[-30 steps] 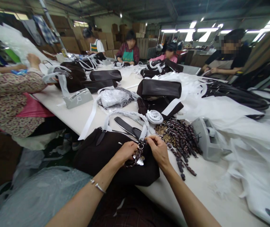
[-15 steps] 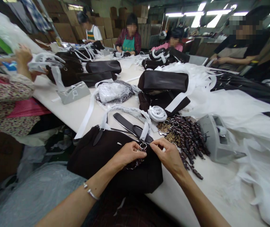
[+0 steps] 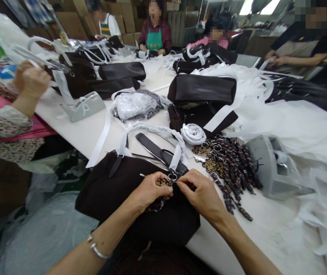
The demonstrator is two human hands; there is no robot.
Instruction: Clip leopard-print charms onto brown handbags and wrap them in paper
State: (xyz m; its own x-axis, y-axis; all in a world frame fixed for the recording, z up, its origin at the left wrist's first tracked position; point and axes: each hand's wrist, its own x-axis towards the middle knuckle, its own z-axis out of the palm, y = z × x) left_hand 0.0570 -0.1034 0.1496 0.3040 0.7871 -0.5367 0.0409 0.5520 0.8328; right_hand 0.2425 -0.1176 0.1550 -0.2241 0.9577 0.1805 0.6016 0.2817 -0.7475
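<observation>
A dark brown bag (image 3: 114, 194) lies at the table's front edge, its handle (image 3: 154, 128) wrapped in white. Above its front, my left hand (image 3: 154, 189) pinches a leopard-patterned charm (image 3: 162, 182) with dark dangling strands. A metal ring (image 3: 172, 177) sits at the top of the charm, near the handle's right end. My right hand (image 3: 200, 189) is closed just right of the ring, thumb and index finger pressed together; what they grip is too small to name. Right of the bag, a pile of similar charms (image 3: 232, 164) lies on the table.
Grey tape dispensers (image 3: 272, 168) (image 3: 84, 107) stand right and left on the white table (image 3: 74, 130). Beyond are stacked dark bags (image 3: 202, 89), a white roll (image 3: 193, 133) and plastic-wrapped material (image 3: 137, 105). A person's hands (image 3: 34, 78) work at the left; other people sit behind.
The view has tilted down slightly. More of the leopard-patterned charm shows in my left hand, and my right hand's fingers have curled in closer. The person's hands at the left have shifted right.
</observation>
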